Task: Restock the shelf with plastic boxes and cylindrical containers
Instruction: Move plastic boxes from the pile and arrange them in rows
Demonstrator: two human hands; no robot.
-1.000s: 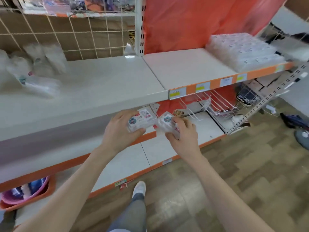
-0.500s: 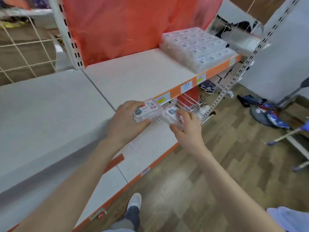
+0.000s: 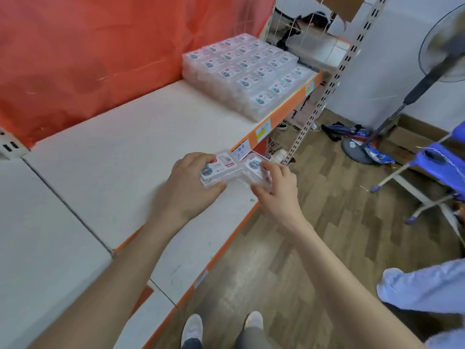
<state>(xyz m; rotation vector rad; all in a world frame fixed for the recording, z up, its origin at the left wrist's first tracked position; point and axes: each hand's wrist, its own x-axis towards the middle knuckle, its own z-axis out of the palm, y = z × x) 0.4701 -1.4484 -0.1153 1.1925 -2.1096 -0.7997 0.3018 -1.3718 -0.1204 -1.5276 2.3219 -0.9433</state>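
My left hand (image 3: pixel 187 187) grips a clear plastic box (image 3: pixel 221 168) with a printed label, held just over the front part of the white shelf (image 3: pixel 125 152). Beside it, my right hand (image 3: pixel 276 190) holds a second clear labelled box (image 3: pixel 254 170), and the two boxes touch. A block of the same clear plastic boxes (image 3: pixel 249 74), stacked in rows, fills the shelf's far right end. No cylindrical containers are in view.
Orange sheeting (image 3: pixel 100 46) backs the shelf. A perforated metal upright (image 3: pixel 319 102) stands at its right end. A standing fan (image 3: pixel 427 71), a blue stool (image 3: pixel 432 162) and a person's light sleeve (image 3: pixel 425 285) occupy the wooden floor to the right.
The view has swung right along the shelf, bringing the stacked boxes closer. Both hands still hold their boxes and have moved right and forward over the shelf edge.
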